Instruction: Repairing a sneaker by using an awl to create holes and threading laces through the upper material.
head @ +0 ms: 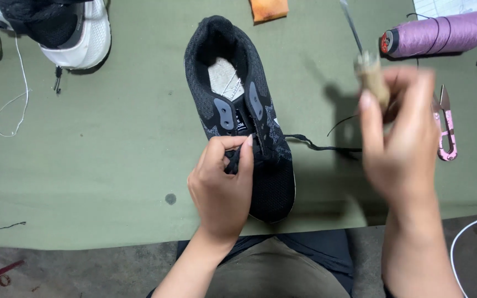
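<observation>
A black knit sneaker (238,105) lies on the green cloth-covered table (111,165), toe toward me. My left hand (222,185) grips the shoe at its laces, fingers curled over the tongue area. My right hand (401,138) is raised to the right of the shoe and is blurred. It holds an awl with a wooden handle (372,77) and a thin metal shaft pointing up and away. A black lace end (318,146) trails from the shoe toward my right hand.
A purple thread spool (437,34) lies at the back right, pink thread snips (446,129) beside my right hand. A white and black sneaker (67,30) sits at the back left with white thread (17,94) trailing. An orange cloth (269,9) lies at the far edge.
</observation>
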